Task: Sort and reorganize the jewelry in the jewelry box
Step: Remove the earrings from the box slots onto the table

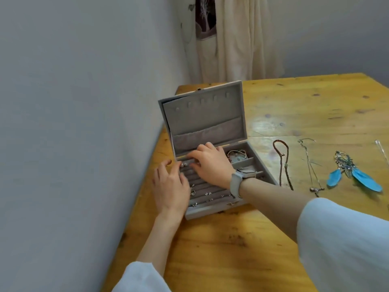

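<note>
The wooden table [284,114] is filling the right and lower frame, running along the grey wall on the left. The grey jewelry box [212,211] is sitting open at frame centre, lid [202,114] standing up behind the tray.

The padded ring rows [210,191] are taking up the left part of the tray, their long axis running left to right and tilting slightly up to the right. A right-hand compartment is holding a tangle of bracelets [236,154].

The right hand [210,165], a watch [242,175] on its wrist, is lying across the upper rows with fingers curved down onto them; whether it is pinching anything I cannot tell. The left hand [170,186] is hovering at the tray's left edge, fingers loosely curled, holding nothing visible.

Two small rings [184,164] are sitting in the top row, between the two sets of fingertips. Judgement: both hands are about equally near; the right fingertips are lying just right of the rings, along the row's axis.

Right of the box, three necklaces are lying apart: a brown cord [281,165], a thin chain [311,165], and a blue feather piece [353,175].
</note>
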Demonstrator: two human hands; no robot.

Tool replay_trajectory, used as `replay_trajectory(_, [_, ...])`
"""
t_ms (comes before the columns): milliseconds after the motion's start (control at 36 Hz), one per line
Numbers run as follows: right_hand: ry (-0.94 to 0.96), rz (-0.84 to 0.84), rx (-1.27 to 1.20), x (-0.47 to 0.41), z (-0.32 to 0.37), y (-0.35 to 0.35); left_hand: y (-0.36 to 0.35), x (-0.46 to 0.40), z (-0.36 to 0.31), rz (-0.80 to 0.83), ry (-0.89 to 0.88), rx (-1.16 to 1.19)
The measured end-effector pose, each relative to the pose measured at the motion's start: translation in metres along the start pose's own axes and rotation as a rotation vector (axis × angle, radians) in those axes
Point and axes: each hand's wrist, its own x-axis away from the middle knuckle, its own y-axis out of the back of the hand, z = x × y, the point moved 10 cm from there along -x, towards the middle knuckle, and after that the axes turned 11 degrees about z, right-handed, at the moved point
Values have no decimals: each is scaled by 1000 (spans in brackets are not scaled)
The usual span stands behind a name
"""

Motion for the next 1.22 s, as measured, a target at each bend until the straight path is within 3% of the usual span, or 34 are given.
replay_trajectory(111, [9,0,34,-9,5,-9,0,3,1,-44,8,14])
replay_trajectory(250, [-16,-74,-7,-9,0,-2,-7,-3,0,47,11,-64])
replay_trajectory(500, [-1,-264,-346,41,-32,39,-8,-24,-5,91,9,-169])
replay_trajectory(639, [23,-299,-414,84,-43,49,-5,-32,-10,79,17,-190])
replay_trajectory(750, [19,-318,-447,119,-51,52,10,-23,-19,-1,-12,-87])
replay_trajectory(889, [14,-363,-462,157,-57,47,41,37,-42,-212,-159,221])
replay_trajectory(1000, [-2,-332,-496,180,-55,27,15,93,-55,-37,-151,501])
replay_trajectory(1222, [-34,-250,-293,190,-45,2,-26,123,-64,133,-99,402])
